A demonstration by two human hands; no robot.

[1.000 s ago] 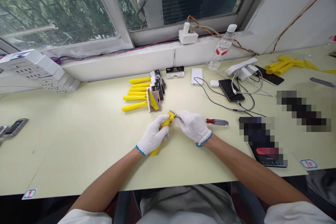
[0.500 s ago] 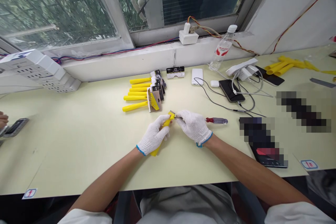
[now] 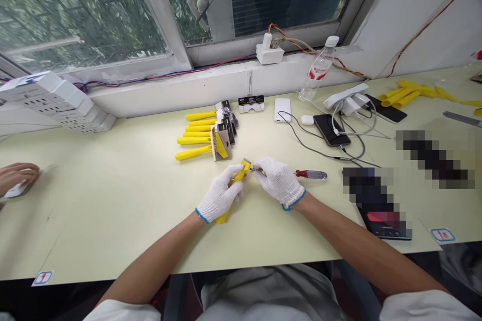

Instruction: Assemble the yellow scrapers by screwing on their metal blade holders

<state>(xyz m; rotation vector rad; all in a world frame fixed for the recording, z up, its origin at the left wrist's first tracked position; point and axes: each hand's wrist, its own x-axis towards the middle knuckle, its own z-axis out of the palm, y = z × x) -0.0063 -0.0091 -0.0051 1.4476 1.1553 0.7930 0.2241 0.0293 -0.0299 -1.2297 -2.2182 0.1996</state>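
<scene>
My left hand (image 3: 221, 191), in a white knit glove with a blue cuff edge, is closed round a yellow-handled scraper (image 3: 241, 173). The scraper's metal-tipped head points up and away, and its handle end shows below the palm. My gloved right hand (image 3: 276, 179) is closed with its fingertips close to that head. It grips the shaft of a screwdriver (image 3: 312, 174), whose clear handle with a red collar sticks out to the right. The shaft is partly hidden by the hand, and its contact with the scraper is too small to make out.
Several yellow-handled scrapers (image 3: 194, 153) lie in a row behind my hands, near a black-and-white package (image 3: 251, 104). Right of these are a white power bank (image 3: 282, 110), cables, phones, and a bottle (image 3: 318, 70). Another person's hand (image 3: 18, 178) rests at the far left.
At the far left, the other person's hand has reached farther in and now covers the phone-like device there. My own hands, the scraper and the screwdriver have barely moved.
</scene>
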